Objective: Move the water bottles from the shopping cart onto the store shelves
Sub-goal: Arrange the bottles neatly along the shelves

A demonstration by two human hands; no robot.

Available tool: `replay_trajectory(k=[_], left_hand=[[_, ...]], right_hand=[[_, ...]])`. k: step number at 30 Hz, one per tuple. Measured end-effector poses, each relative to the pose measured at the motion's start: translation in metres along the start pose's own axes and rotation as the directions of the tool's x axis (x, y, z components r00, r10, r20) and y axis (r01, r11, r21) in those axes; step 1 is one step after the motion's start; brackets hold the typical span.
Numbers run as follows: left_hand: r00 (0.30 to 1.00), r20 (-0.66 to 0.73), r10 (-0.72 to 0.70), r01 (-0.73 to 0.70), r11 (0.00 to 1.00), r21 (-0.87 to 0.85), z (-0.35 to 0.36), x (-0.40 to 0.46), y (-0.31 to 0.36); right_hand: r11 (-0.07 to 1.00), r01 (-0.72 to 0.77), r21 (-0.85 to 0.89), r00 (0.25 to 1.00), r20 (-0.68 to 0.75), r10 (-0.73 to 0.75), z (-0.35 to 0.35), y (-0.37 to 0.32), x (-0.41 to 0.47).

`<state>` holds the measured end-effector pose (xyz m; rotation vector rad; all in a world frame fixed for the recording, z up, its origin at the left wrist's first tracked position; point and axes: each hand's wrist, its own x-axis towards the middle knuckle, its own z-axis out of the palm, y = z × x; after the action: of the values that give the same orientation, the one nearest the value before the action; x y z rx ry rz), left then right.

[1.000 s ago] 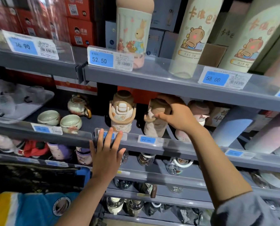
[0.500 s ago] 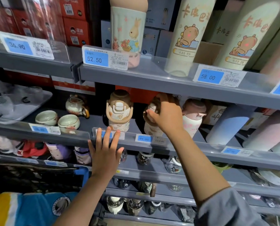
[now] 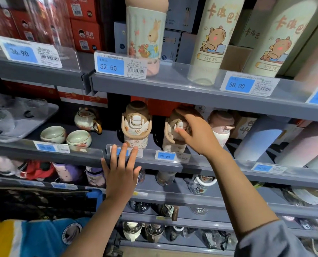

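Note:
Two brown-and-cream water bottles with loop handles stand upright on the middle grey shelf [image 3: 191, 165]. The left bottle [image 3: 136, 125] stands free. My right hand [image 3: 195, 132] wraps its fingers and thumb round the lid and upper body of the right bottle [image 3: 170, 134], partly hiding it. My left hand [image 3: 120, 168] lies flat with straight spread fingers on the shelf's front rail, just below the left bottle. A pink bottle with a brown lid [image 3: 221, 125] stands right of my right hand. The shopping cart is out of view.
A teapot [image 3: 86, 120] and two tea bowls [image 3: 65, 137] sit left of the bottles. Tall cartoon flasks [image 3: 210, 39] stand on the shelf above; its edge hangs low over the bottle lids. Large pastel cylinders [image 3: 256, 140] lean at right. More bottles fill the lower shelves.
My right hand moved from the pink bottle's side leftward onto the right brown bottle's top and now grips it. My left hand has stayed on the rail. The view shifted slightly.

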<state>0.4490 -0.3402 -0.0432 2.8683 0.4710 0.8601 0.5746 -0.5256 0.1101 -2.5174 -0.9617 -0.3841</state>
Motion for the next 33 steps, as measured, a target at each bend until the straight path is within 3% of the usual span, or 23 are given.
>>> replay_trajectory(k=[11, 14, 16, 17, 20, 25, 29, 33], left_hand=[[1.0, 0.011, 0.026, -0.026, 1.0, 0.008, -0.004, -0.002, -0.002], [0.998, -0.061, -0.006, 0.006, 1.0, -0.01, -0.002, -0.005, 0.004], [0.992, -0.115, 0.044, -0.051, 0.997, -0.052, 0.001, -0.01, 0.018], [0.987, -0.13, 0.098, -0.107, 0.992, -0.065, 0.003, -0.012, 0.03], [0.956, -0.17, 0.238, -0.256, 0.963, -0.089, 0.01, -0.011, 0.075], [0.943, -0.201, 0.265, -0.289, 0.952, -0.097, 0.024, 0.001, 0.125], [0.954, -0.164, 0.253, -0.265, 0.963, -0.056, 0.035, -0.002, 0.131], [0.962, -0.108, 0.253, -0.256, 0.967, -0.019, 0.038, -0.003, 0.131]], right_hand=[[1.0, 0.0, -0.005, 1.0, -0.001, 0.0, -0.001, 0.001, -0.011], [0.994, -0.074, -0.083, 0.954, -0.295, 0.047, -0.002, 0.018, -0.029], [0.963, -0.258, -0.075, 0.842, -0.507, 0.185, -0.008, 0.034, -0.037], [0.932, -0.357, -0.068, 0.799, -0.539, 0.267, -0.011, 0.043, -0.037], [0.829, -0.55, -0.101, 0.787, -0.393, 0.475, -0.025, 0.059, -0.027], [0.856, -0.465, -0.226, 0.882, -0.199, 0.427, -0.039, 0.07, -0.018], [0.927, -0.363, -0.091, 0.93, -0.1, 0.354, -0.053, 0.087, -0.022], [0.932, -0.349, 0.1, 0.936, 0.084, 0.341, -0.071, 0.109, -0.028]])
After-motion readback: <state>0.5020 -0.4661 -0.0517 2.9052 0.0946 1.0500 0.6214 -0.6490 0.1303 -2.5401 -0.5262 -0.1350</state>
